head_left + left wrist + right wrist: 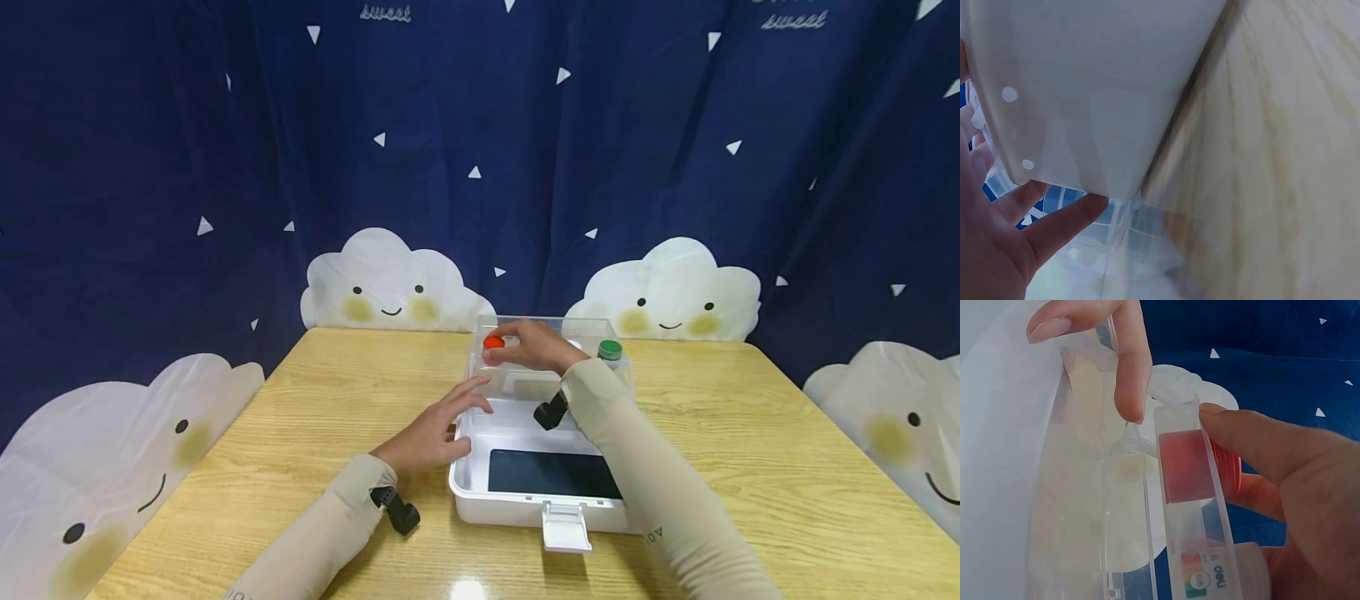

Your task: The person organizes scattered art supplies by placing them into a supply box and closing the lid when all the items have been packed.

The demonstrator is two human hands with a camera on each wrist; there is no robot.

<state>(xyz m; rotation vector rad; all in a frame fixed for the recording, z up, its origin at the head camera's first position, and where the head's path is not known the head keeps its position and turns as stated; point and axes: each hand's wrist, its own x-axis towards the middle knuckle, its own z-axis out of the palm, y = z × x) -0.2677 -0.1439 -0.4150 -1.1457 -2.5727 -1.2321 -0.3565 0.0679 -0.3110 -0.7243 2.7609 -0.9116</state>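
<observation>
A white plastic box (510, 508) with its lid raised stands on the table. Clear compartments (555, 325) fold up at its back. My right hand (536, 346) holds a small jar of red paint (1186, 467) by its red cap (493, 342); the jar sits in a clear compartment. In the right wrist view the thumb lies at the compartment's edge, beside the cap. At the box's left side is my left hand (431, 429), its fingers spread. Two of its fingertips (1094, 203) reach the box wall in the left wrist view.
A green-capped jar (610, 350) stands at the right end of the compartments. Beside the red one is a jar with a pale cap and a printed label (1200, 575). A dark panel (551, 473) lies in the box, whose white latch (566, 527) hangs open over the wooden table (360, 367).
</observation>
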